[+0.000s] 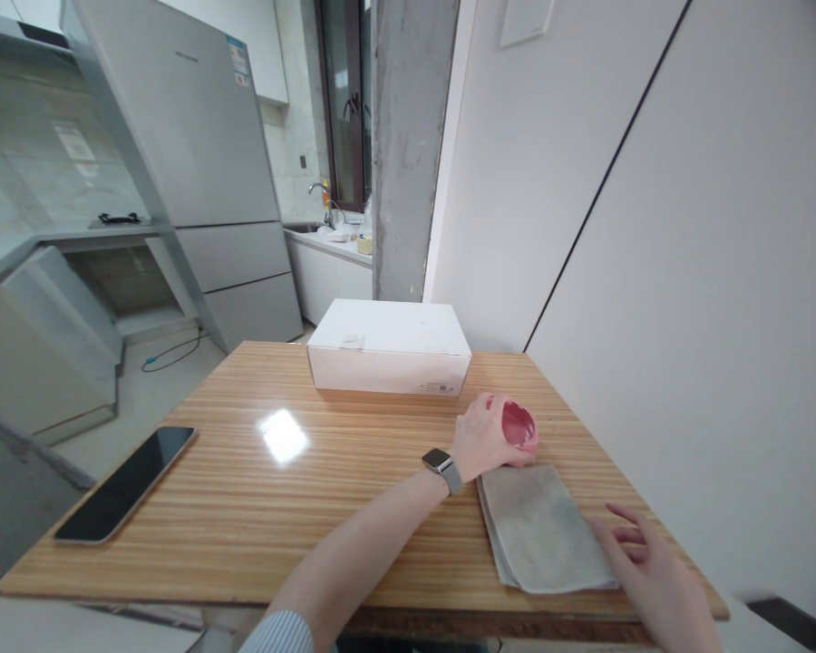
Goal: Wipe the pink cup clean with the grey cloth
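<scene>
My left hand (484, 437), with a watch on its wrist, is closed around a small pink ashtray (519, 424). The ashtray is tipped so that its round hollow and notched rim face right. Just below it on the table lies a folded grey cloth (540, 526). At the cloth's right edge is my right hand (643, 562), its fingers loosely bent and apart with nothing between them. Its thumb side is close to the cloth's edge; whether it touches, I cannot tell.
The wooden table (354, 435) carries a white box (391, 349) at the back and a black-screened phone (129, 485) on the left. A white wall panel (707, 272) rises along the right. A fridge (210, 163) and a sink counter (330, 268) stand beyond.
</scene>
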A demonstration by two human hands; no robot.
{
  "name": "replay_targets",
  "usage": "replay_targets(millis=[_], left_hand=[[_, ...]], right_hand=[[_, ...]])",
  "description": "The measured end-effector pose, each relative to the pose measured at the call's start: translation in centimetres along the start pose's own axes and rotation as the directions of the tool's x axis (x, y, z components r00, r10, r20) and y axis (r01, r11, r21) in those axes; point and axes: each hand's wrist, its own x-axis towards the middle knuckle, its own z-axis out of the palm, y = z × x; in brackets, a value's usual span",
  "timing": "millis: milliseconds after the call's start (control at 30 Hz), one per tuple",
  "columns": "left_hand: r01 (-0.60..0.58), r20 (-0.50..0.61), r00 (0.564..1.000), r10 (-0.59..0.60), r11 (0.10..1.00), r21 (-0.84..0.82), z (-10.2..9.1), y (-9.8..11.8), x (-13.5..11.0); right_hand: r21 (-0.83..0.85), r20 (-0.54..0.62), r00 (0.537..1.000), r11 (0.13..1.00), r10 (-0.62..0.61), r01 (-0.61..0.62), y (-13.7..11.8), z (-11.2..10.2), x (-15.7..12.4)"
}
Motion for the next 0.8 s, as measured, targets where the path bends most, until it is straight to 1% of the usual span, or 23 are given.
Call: replay_targets(millis=[200, 433, 800], left_hand=[[-0.004, -0.001, 1.000, 0.004, 1.000, 0.009, 0.5, -0.1, 0.4], [0.001, 0.012, 1.000, -0.002, 1.000, 0.026, 0.8, -0.1, 0.8], [0.029, 0.039, 0.999, -0.030, 0.999, 0.023, 0.9, 0.0, 0.8]], right_hand=[[0.094, 0.042, 0.999, 0.995, 0.010, -0.014, -0.1, -0.2, 0.3], [0.140, 0.011, 0.998, 0.989, -0.059, 0.057, -0.8, 0.2, 0.3], [0.208, 0.018, 0.997, 0.976, -0.076, 0.070, -1.6, 0.5, 0.2]])
